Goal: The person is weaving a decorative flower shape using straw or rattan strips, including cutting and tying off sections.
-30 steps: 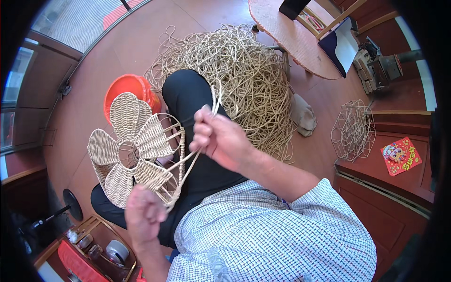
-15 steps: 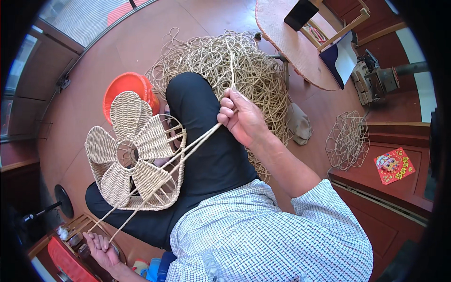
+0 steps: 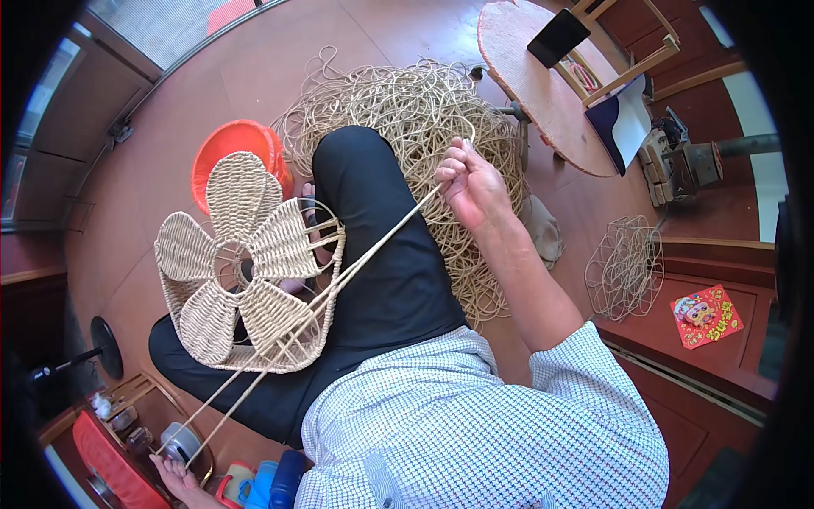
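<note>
A flower-shaped woven frame (image 3: 275,263) of pale cord, with bare bars at its right side, rests across my dark-trousered legs. My right hand (image 3: 462,178) is closed on a long pale cord (image 3: 394,230), over the big heap of loose cord. The doubled cord runs diagonally across the frame's lower right to my left hand (image 3: 176,475) at the bottom left, whose curled fingers grip its two strands. My left hand is partly cut off by the dark rim of the view.
An orange-red bucket (image 3: 206,148) stands beyond the frame. Loose cord (image 3: 407,93) fills the floor ahead. A round table (image 3: 509,59) is top right, a wire bundle (image 3: 623,267) right. At bottom left are a red tray (image 3: 110,462), small containers and a black stand (image 3: 106,339).
My hands have moved far apart, the right up and away to the right, the left down to the lower left, drawing the cord out long across the frame.
</note>
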The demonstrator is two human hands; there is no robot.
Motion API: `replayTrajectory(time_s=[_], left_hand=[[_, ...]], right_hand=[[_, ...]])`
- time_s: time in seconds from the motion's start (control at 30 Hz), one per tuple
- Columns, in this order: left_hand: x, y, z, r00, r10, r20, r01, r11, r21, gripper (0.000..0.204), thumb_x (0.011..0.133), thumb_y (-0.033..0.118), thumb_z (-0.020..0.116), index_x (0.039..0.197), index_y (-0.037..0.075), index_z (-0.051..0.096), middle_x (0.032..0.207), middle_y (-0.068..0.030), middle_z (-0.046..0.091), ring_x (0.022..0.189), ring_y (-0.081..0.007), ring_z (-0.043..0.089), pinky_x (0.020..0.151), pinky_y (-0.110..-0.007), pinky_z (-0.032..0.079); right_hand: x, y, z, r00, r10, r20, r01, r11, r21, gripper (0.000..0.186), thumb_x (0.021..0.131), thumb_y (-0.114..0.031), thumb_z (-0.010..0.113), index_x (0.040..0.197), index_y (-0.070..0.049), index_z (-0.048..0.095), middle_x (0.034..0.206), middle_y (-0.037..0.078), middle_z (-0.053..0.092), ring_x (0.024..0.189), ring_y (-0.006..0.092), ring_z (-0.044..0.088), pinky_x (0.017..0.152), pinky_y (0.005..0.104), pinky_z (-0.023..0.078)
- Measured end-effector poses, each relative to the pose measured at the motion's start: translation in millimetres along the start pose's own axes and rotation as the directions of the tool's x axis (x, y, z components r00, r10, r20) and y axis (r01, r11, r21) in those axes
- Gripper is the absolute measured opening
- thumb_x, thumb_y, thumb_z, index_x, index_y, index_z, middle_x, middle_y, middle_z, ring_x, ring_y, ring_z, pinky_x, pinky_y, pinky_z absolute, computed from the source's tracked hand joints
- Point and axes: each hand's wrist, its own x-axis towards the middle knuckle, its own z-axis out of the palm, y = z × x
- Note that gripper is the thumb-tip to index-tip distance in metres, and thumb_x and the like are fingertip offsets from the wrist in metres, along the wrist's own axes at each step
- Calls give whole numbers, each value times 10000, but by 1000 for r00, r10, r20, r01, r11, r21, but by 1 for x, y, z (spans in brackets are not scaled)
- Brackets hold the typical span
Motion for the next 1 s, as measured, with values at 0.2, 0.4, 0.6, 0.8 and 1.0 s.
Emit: replayTrajectory(time_s=[0.2, 0.4, 0.6, 0.8, 1.0], left_hand=[[-2, -9, -24, 993, 28, -114, 11, 943, 331, 333, 1098, 441, 741, 942, 165, 638, 660, 97, 423, 483, -29, 327, 396, -233, 220], [-73, -21, 93, 875, 178, 450, -447, -60, 892, 329, 1113, 270, 636, 1289, 7, 724, 1117, -177, 745, 1003, -326, 723, 907, -430, 570], [-264, -71, 284, 531, 135, 837, -828, 292, 478, 209, 1089, 100, 623, 1183, -27, 761, 1186, -152, 760, 1109, -294, 729, 995, -397, 555], [-343, -139, 395, 208, -60, 976, -877, 432, 213, 390, 964, 203, 813, 1259, -31, 709, 1186, -218, 737, 1069, -379, 718, 980, -463, 544], [-348, -173, 387, 35, -140, 990, -987, 152, 56, 195, 975, 165, 796, 1080, 32, 701, 965, -134, 732, 914, -326, 695, 843, -466, 481]], right_hand=[[-17, 0, 2, 997, -12, 80, 27, 983, -180, 263, 1211, -251, 529, 1331, -31, 610, 993, 19, 662, 857, 114, 668, 837, 308, 637], [-33, 19, 12, 994, -93, -53, 64, 912, -405, 320, 1220, -294, 498, 1319, -23, 638, 1183, 126, 766, 1068, 234, 775, 991, 403, 663], [-47, 34, 17, 990, -127, -68, 78, 867, -493, 363, 1220, -330, 492, 1331, -8, 615, 1237, 154, 751, 1128, 249, 758, 1053, 422, 635], [-58, 43, 15, 983, -170, -73, 104, 833, -544, 378, 1218, -337, 500, 1353, -2, 614, 1241, 155, 750, 1130, 244, 758, 1052, 411, 633], [-81, 46, 6, 985, -166, -37, 117, 817, -565, 400, 1206, -353, 535, 1366, 3, 624, 1261, 149, 747, 1153, 226, 753, 1061, 374, 629]])
